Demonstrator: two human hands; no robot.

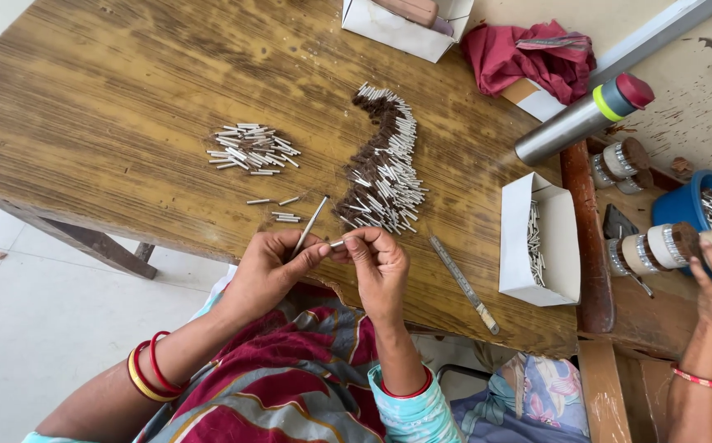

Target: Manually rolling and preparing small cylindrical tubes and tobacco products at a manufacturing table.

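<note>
We see our left hand (pixel 261 267) pinching 1 thin metal rod (pixel 310 224), tip resting on the wooden table (pixel 126 98); right hand (pixel 379 264) w/ fingertips closed on 1 small white stick (pixel 337 244). Ahead: 2 stick piles, a small white pile (pixel 251 149) & a long brown-tipped heap (pixel 384 164). 1 flat file (pixel 464 285) lies right of hands; 1 open white box (pixel 540 242) beyond.

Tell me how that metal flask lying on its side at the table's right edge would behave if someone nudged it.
The flask would probably roll, since it is a smooth cylinder lying on its side across the wooden table. Its brushed steel body looks slippery to grip and rigid, not likely to dent from a nudge. It rests near the table's edge beside the red cloth, so a push might send it off.
</note>
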